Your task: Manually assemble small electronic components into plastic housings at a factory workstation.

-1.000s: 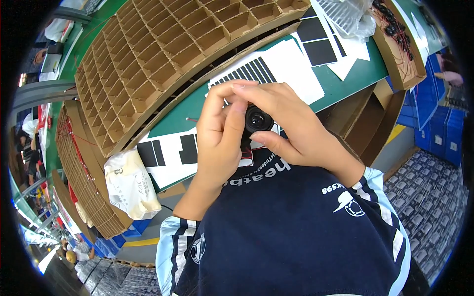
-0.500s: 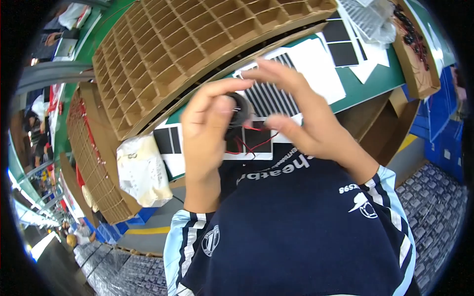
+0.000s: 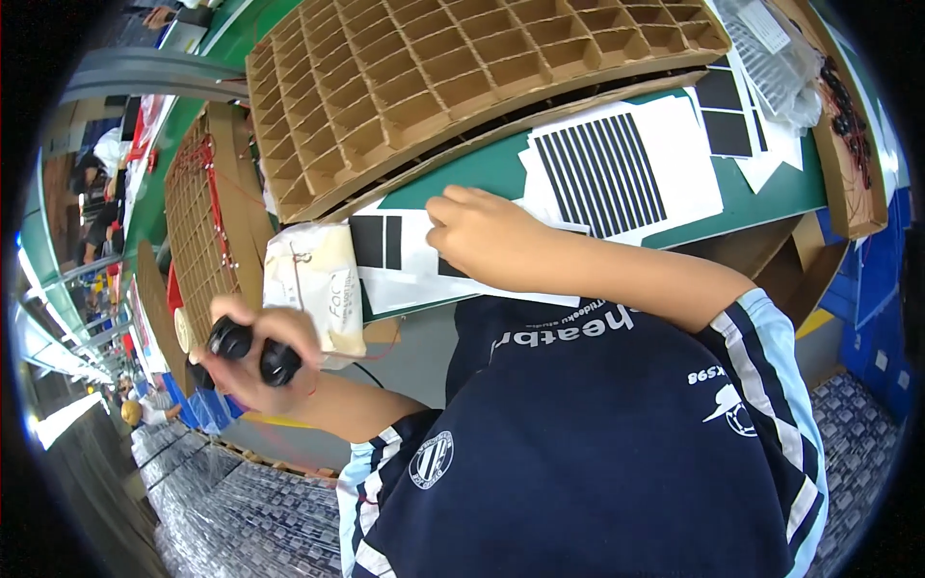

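Note:
My left hand [image 3: 258, 354] is low at the left, off the table's edge, and holds a small black rounded part [image 3: 258, 354] with thin red wires. My right hand [image 3: 479, 234] rests on white sheets with black rectangles [image 3: 405, 252] at the near edge of the green table [image 3: 491, 164], fingers curled onto the paper. A white plastic bag [image 3: 316, 286] lies between the two hands.
A large cardboard cell grid [image 3: 453, 77] covers the table's far side. A sheet with black stripes [image 3: 609, 171] lies to the right. A second cardboard grid [image 3: 198, 231] stands at the left. A cardboard box with red-wired parts [image 3: 848, 116] sits far right. Blue crates [image 3: 877, 299] stand below.
My hands were together in front of my chest on the black part. They have parted: the left moved down and left with the part, the right went onto the sheets.

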A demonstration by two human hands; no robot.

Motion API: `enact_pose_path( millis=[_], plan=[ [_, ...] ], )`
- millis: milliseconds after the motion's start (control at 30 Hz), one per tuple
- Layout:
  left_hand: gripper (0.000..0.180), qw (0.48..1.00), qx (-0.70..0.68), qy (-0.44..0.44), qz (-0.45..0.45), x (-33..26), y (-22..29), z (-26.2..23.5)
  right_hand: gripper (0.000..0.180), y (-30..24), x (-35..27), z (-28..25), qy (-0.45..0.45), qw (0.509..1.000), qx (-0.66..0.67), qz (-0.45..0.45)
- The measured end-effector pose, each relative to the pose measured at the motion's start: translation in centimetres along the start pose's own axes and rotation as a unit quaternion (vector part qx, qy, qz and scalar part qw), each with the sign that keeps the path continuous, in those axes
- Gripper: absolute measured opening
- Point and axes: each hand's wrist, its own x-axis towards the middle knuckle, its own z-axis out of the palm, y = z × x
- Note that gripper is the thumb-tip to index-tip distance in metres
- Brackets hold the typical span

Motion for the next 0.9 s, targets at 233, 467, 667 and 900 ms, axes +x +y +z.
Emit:
enact_pose_path(
  millis=[233,467,667,900],
  plan=[
    [0.046,0.978,0.084,0.124,-0.147,0.2,-2.9,2.4,0.012,0.1,0.2,1.3,-0.003,0.999,-0.04,-0.002],
    [0.04,0.991,0.003,0.088,-0.102,1.8,-3.7,2.6,0.013,0.2,0.6,0.9,0.005,1.0,-0.003,-0.025],
    [0.034,0.984,0.158,0.044,-0.07,2.0,-4.3,3.0,0.014,0.3,0.8,1.5,-0.025,1.0,0.01,-0.012],
    [0.027,0.978,0.086,0.042,-0.187,2.0,-4.2,3.5,0.011,0.0,1.1,1.4,-0.052,0.998,-0.03,-0.001]
  ],
)
